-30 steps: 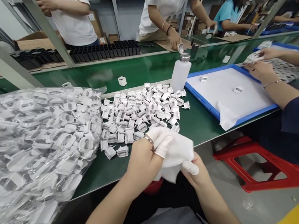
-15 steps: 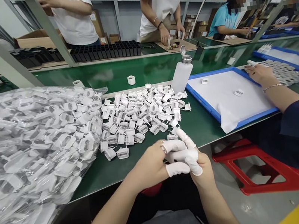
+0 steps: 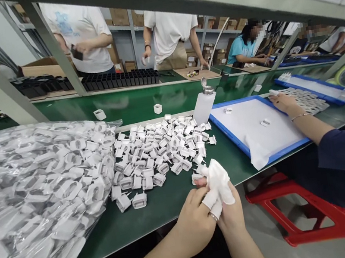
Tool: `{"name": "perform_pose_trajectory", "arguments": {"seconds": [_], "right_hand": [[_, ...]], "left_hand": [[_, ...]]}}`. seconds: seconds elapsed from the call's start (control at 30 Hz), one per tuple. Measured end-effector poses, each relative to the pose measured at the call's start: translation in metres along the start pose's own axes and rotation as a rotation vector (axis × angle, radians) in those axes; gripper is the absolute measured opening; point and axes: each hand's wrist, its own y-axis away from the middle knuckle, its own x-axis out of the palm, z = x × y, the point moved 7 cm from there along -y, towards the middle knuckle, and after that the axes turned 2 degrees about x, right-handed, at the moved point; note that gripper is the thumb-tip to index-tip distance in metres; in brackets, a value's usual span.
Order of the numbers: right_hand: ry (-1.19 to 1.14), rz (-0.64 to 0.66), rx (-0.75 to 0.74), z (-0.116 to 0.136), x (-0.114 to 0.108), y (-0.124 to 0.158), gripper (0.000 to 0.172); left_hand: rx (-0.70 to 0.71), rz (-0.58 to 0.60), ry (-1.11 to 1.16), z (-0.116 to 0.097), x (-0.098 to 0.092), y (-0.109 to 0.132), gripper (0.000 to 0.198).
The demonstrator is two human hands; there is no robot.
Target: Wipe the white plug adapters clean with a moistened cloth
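My left hand (image 3: 195, 219) and my right hand (image 3: 231, 211) meet above the front edge of the green bench, with white finger cots (image 3: 215, 209) on several fingers. The left fingers are closed against the right ones. Between them is a bunched white patch (image 3: 217, 176); whether it is cot-covered fingers or a held piece of cloth I cannot make out. Just beyond the hands lies a loose pile of white plastic plug housings (image 3: 159, 148). One housing (image 3: 196, 179) sits close to my fingertips. A big clear bag (image 3: 39, 198) full of similar housings is on the left.
Behind the pile stands a white bottle (image 3: 203, 107) with its metal lid up. Rightward is a blue-rimmed tray (image 3: 244, 148) lined with white sheet. A co-worker's hand (image 3: 282, 103) rests by a perforated white panel (image 3: 308, 101). A red stool (image 3: 303, 213) stands below; metal beams cross overhead.
The view has tilted up, so the bench sits lower. My hands have shifted grip, the left more curled, and the white patch between them looks larger. The co-worker's hand stays by the panel.
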Motion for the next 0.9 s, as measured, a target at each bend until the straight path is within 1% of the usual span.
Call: {"name": "perform_pose_trajectory", "arguments": {"seconds": [0.03, 0.07, 0.1, 0.13, 0.17, 0.2, 0.27, 0.33, 0.37, 0.43, 0.53, 0.73, 0.9], "right_hand": [[0.017, -0.025, -0.032, 0.011, -0.002, -0.011, 0.022], [0.055, -0.044, -0.095, 0.027, -0.005, -0.025, 0.02], [0.127, -0.057, -0.184, 0.046, -0.006, -0.042, 0.019], [0.24, -0.072, -0.29, 0.068, -0.007, -0.062, 0.019], [0.444, -0.099, -0.399, 0.091, -0.006, -0.083, 0.016], [0.701, -0.156, -0.5, 0.113, -0.003, -0.104, 0.015], [0.843, -0.18, -0.53, 0.144, 0.003, -0.151, 0.011], [0.946, -0.176, -0.549, 0.165, 0.015, -0.192, 0.009], [0.99, -0.169, -0.567, 0.171, 0.022, -0.207, 0.008], [1.075, -0.157, -0.603, 0.178, 0.037, -0.229, 0.008], [1.194, -0.149, -0.625, 0.174, 0.048, -0.247, 0.01], [1.365, -0.182, -0.605, 0.159, 0.045, -0.258, 0.006], [1.393, -0.2, -0.602, 0.156, 0.045, -0.261, 0.012]], "left_hand": [[0.056, 0.068, -0.022, -0.001, 0.001, 0.001, 0.02], [0.07, 0.129, -0.02, 0.001, 0.001, 0.002, 0.021], [0.046, 0.171, -0.006, 0.006, 0.0, 0.005, 0.023], [0.0, 0.184, 0.008, 0.013, -0.003, 0.009, 0.024], [-0.054, 0.172, 0.012, 0.021, -0.006, 0.014, 0.023], [-0.113, 0.153, 0.0, 0.029, -0.009, 0.02, 0.021], [-0.222, 0.149, -0.038, 0.044, -0.01, 0.032, 0.019], [-0.308, 0.189, -0.045, 0.054, -0.005, 0.042, 0.018], [-0.345, 0.214, -0.036, 0.058, -0.002, 0.045, 0.017], [-0.392, 0.255, -0.014, 0.061, 0.002, 0.047, 0.018], [-0.388, 0.278, 0.002, 0.062, 0.003, 0.044, 0.019], [-0.278, 0.249, 0.008, 0.062, 0.003, 0.044, 0.023], [-0.289, 0.218, 0.013, 0.062, 0.003, 0.044, 0.023]]}}
